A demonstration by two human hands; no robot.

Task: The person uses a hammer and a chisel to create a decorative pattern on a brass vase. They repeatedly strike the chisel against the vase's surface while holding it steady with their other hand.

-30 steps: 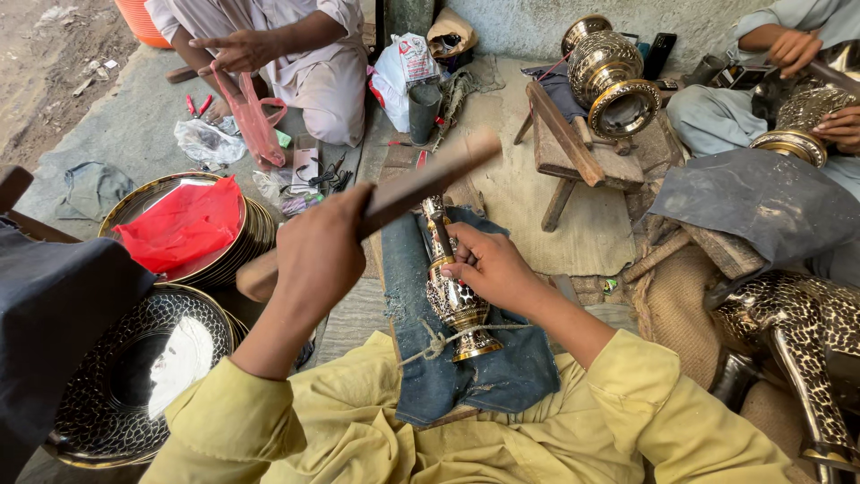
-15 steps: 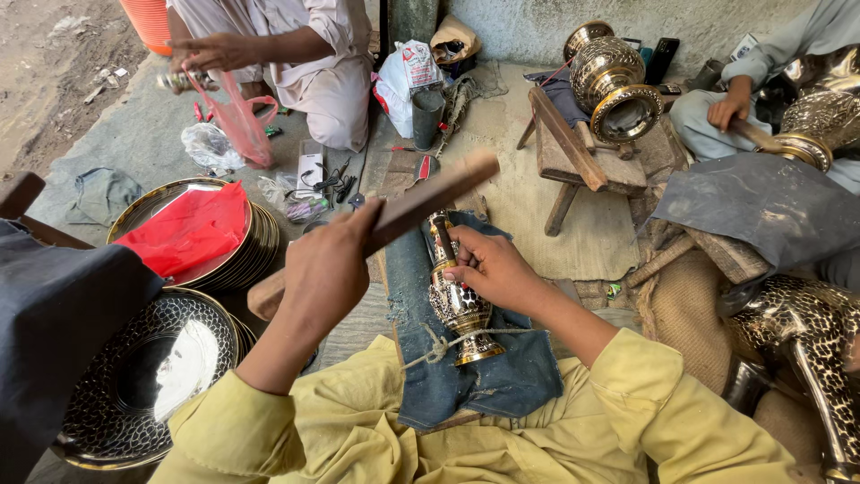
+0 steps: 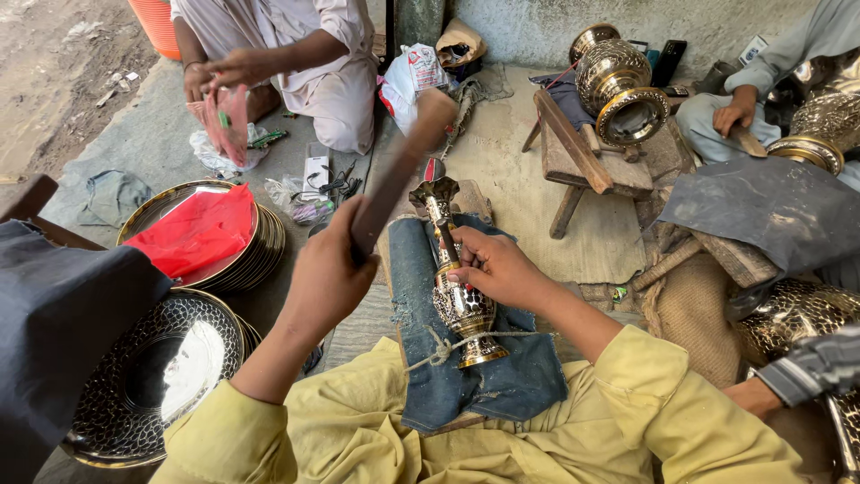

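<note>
Left hand is closed around a wooden bat, raised above the vase. Right hand grips the vase neck; the vase lies tied on denim cloth over the lap.

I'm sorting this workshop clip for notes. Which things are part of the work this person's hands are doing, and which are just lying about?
In hand:
left hand gripping wooden mallet
right hand steadying brass vase
denim cloth under the vase
string tied round the vase's foot

Lying about:
red cloth on stacked plates
patterned tray
wooden stool
</note>
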